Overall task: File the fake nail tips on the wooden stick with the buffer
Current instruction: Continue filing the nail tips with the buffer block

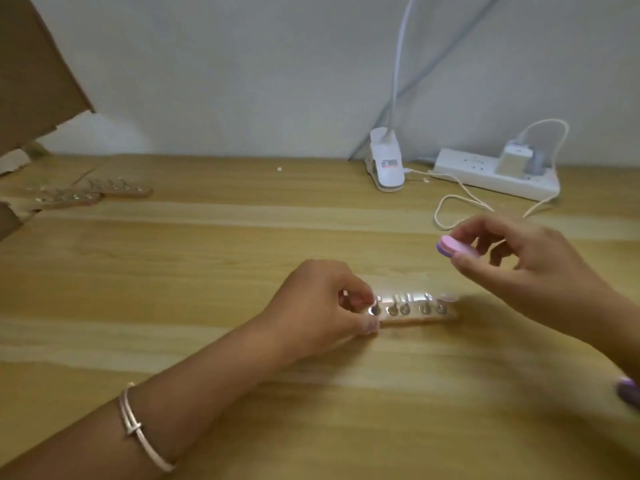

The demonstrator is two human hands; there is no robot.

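Note:
A wooden stick lies flat on the table near the middle, with several clear fake nail tips stuck in a row on it. My left hand pinches the stick's left end between thumb and fingers. My right hand hovers above and to the right of the stick and pinches a pink and purple buffer by its end. The buffer is apart from the nail tips.
Two more sticks with nail tips lie at the far left beside cardboard. A white clip lamp base, a power strip and a looping cable sit at the back right. A purple object shows at the right edge.

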